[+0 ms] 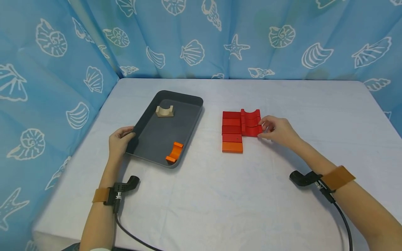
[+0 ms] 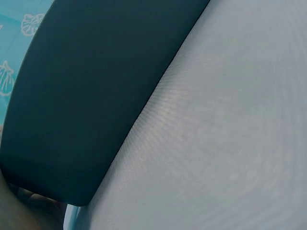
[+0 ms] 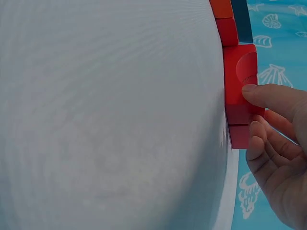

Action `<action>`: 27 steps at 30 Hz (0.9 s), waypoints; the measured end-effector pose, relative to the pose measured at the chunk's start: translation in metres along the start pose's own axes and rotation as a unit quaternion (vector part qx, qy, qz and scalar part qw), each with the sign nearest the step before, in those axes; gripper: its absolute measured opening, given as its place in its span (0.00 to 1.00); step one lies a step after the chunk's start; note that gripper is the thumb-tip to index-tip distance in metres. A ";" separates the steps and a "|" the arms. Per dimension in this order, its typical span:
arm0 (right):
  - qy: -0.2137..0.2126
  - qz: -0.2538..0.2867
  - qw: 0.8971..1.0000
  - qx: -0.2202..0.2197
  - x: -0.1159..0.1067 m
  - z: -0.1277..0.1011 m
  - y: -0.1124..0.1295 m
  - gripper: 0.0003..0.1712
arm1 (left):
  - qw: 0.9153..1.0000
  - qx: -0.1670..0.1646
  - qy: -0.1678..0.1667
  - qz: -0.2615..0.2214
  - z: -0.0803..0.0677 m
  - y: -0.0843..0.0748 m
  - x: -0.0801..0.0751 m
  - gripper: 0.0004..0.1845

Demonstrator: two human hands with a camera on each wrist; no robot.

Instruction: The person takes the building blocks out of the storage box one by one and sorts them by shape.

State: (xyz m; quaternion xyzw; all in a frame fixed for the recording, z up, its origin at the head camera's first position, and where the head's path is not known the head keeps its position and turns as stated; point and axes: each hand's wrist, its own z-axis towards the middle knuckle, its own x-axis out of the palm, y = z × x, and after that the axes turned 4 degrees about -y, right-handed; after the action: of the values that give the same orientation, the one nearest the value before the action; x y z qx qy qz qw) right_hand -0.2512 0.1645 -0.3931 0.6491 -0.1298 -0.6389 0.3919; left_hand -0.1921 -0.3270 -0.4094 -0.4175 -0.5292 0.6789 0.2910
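Note:
A dark grey tray [image 1: 163, 130] lies at the left of the table; my left hand [image 1: 120, 140] grips its left rim, thumb over the edge. Inside the tray are a cream block with a curved notch [image 1: 165, 111] near the far end and an orange notched block [image 1: 174, 152] near the front right corner. My right hand [image 1: 277, 130] pinches the right end of the red notched blocks [image 1: 251, 122], which stand in a row with their hollows lined up. In the right wrist view, the thumb [image 3: 256, 94] presses the nearest notched block's face.
Left of the notched blocks, a column of flat red blocks [image 1: 231, 122] sits against them, with an orange block [image 1: 232, 147] at its front end. White cloth [image 1: 201, 202] covers the table. A blue shell-print curtain [image 1: 213, 38] hangs behind and at the left.

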 end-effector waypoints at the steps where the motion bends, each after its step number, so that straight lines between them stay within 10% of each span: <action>1: -0.001 -0.002 1.000 -0.006 -0.001 0.001 0.001 0.19 | 1.000 0.002 -0.001 0.001 0.000 0.000 0.000 0.14; 27: -0.078 0.077 0.994 -0.029 0.004 0.041 0.051 0.19 | 1.000 0.019 0.008 -0.004 0.002 0.001 -0.001 0.14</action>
State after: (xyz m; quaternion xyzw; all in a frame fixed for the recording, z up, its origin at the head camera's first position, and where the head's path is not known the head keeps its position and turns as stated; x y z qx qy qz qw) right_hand -0.2720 0.1136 -0.3564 0.5740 -0.1905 -0.6590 0.4471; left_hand -0.1930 -0.3293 -0.4101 -0.4154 -0.5153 0.6843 0.3059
